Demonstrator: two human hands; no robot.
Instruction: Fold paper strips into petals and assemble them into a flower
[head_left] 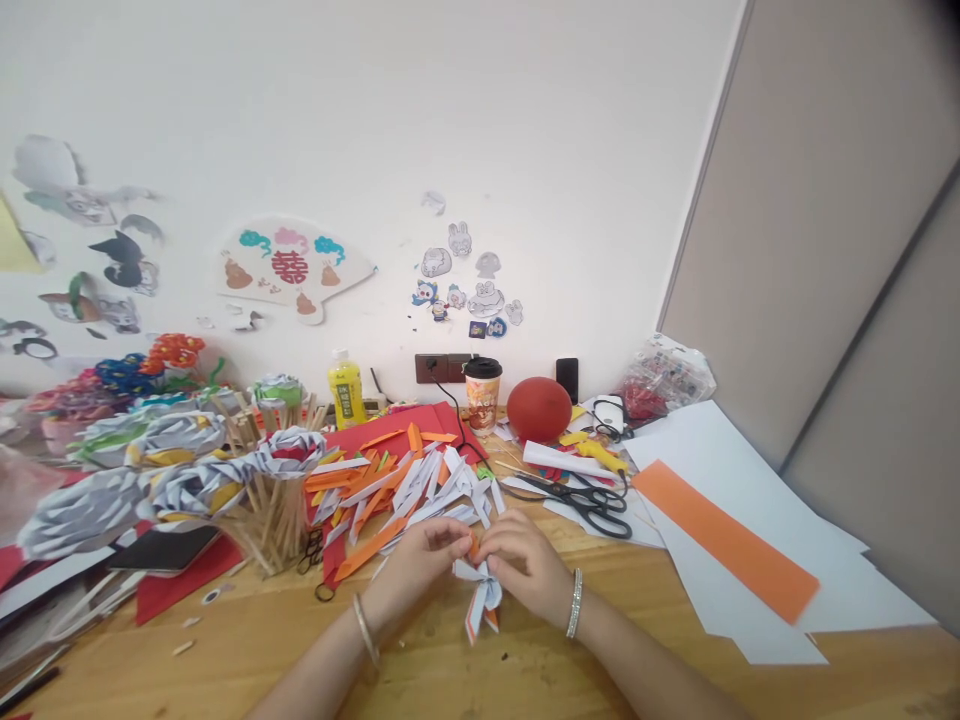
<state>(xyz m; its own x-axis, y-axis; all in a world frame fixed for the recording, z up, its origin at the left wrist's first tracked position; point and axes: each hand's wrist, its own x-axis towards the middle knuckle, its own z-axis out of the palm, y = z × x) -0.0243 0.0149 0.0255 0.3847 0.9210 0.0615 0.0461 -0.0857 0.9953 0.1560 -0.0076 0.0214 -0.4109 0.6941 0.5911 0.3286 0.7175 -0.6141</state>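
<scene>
Between my two hands is a small folded paper piece (486, 592), white with orange edges, its strips hanging down over the wooden table. My left hand (431, 560) pinches it from the left, thumb and forefinger meeting near a bit of orange paper. From the right, my right hand (525, 562) grips the same piece with its fingers bent. The exact fold under my fingertips is hidden. Just beyond my hands lies a heap of folded white and orange paper strips (409, 480) on red paper.
Black scissors (592, 500), a yellow glue gun (600, 452), a red balloon (538, 408) and a lidded cup (482, 395) stand or lie at the back right. Orange paper (727, 540) rests on white sheets (780, 640). Paper flowers (199, 480) and wooden sticks (274, 520) crowd the left.
</scene>
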